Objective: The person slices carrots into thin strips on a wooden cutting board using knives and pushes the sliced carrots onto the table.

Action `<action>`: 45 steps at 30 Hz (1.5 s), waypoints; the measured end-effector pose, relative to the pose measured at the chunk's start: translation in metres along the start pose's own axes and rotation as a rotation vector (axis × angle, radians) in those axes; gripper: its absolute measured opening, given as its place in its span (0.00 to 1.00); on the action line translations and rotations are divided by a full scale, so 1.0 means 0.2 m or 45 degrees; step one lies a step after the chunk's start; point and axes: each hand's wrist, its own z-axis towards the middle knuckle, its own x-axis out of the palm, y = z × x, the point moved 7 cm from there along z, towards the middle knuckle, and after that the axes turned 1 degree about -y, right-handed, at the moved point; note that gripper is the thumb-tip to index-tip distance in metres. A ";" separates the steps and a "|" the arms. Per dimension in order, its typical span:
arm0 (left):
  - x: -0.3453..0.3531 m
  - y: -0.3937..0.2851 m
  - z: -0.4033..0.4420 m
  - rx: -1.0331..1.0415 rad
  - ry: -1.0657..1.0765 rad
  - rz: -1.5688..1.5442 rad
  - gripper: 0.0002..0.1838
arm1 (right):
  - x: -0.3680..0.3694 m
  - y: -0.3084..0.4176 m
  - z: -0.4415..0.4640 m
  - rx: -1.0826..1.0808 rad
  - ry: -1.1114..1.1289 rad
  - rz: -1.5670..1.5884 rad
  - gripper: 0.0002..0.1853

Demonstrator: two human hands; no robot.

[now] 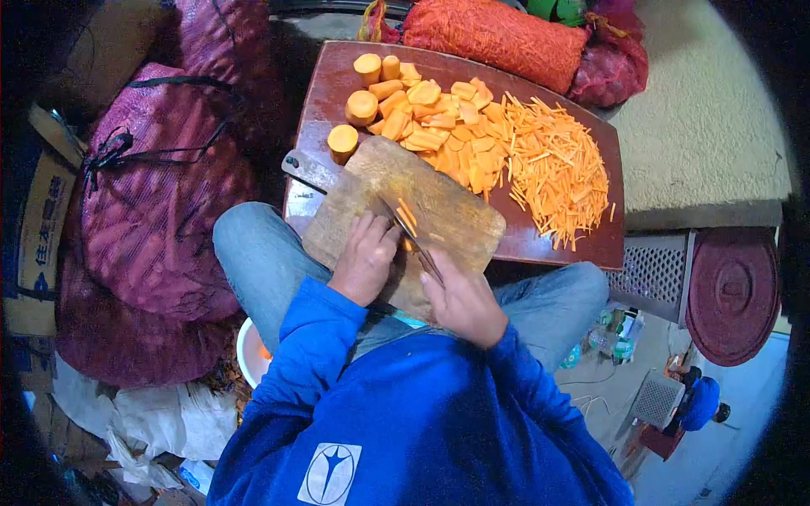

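Observation:
A worn wooden cutting board [439,202] lies tilted over my lap and the near edge of a red-brown table. My right hand [464,302] is wrapped round the handle of a knife [411,229], its blade down on the board. Just left of the blade, my left hand [367,255] is closed, fingers bent over an orange piece that is mostly hidden. A few cut orange strips [407,217] lie beside the blade. Beyond the board are sliced orange pieces [456,126], a heap of thin orange strips [557,169] and short thick chunks [362,107].
The table [337,67] also bears a second blade [305,171] by the board's left corner. Purple mesh sacks [160,211] stand at left, a white bowl [251,354] below them. A red mesh sack [498,42] sits behind the table; another person [700,403] is at far right.

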 end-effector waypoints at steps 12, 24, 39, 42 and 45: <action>0.03 0.01 -0.03 -0.047 -0.008 0.022 0.15 | -0.01 0.01 -0.02 0.053 0.009 0.086 0.19; 0.01 0.00 -0.03 -0.023 -0.059 0.007 0.15 | 0.02 0.00 -0.02 0.054 0.022 0.042 0.21; -0.01 -0.02 -0.02 0.010 -0.086 0.003 0.13 | -0.01 0.02 0.07 -0.011 -0.013 0.069 0.20; 0.01 0.01 -0.04 -0.057 -0.043 -0.044 0.19 | -0.01 0.02 0.01 -0.008 0.026 0.126 0.21; 0.01 0.00 -0.04 -0.014 -0.078 0.043 0.14 | 0.02 0.00 0.02 -0.026 0.001 0.117 0.21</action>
